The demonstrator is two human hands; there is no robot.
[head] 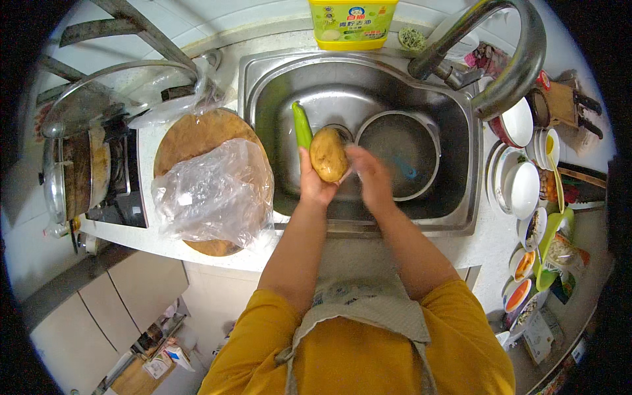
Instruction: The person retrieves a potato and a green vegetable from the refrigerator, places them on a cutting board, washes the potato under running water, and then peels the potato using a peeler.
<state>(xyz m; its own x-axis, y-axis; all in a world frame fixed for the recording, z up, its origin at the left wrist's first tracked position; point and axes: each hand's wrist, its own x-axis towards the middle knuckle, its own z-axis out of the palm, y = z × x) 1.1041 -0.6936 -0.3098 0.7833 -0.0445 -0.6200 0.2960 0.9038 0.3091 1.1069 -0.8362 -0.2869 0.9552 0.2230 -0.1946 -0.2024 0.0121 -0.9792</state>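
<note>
A wet potato [328, 154] rests in my left hand [316, 185], held above the stainless steel sink [345, 74]. My right hand [371, 177] is blurred and sits just right of the potato, its fingertips close to the potato's side; whether they touch it I cannot tell. Beyond my left hand a long green pepper [301, 126] lies in the sink, its lower end partly hidden by my fingers and the potato. On the sink's right side stands a round metal pot [429, 170] with what looks like water and a small blue shape inside.
A crumpled clear plastic bag [212, 190] covers part of a round wooden cutting board [207, 123] on the left. The dark faucet [531, 54] arches over the sink's right rear corner. White bowls [523, 190] crowd the right counter. A yellow-green tub [353, 24] stands behind the sink.
</note>
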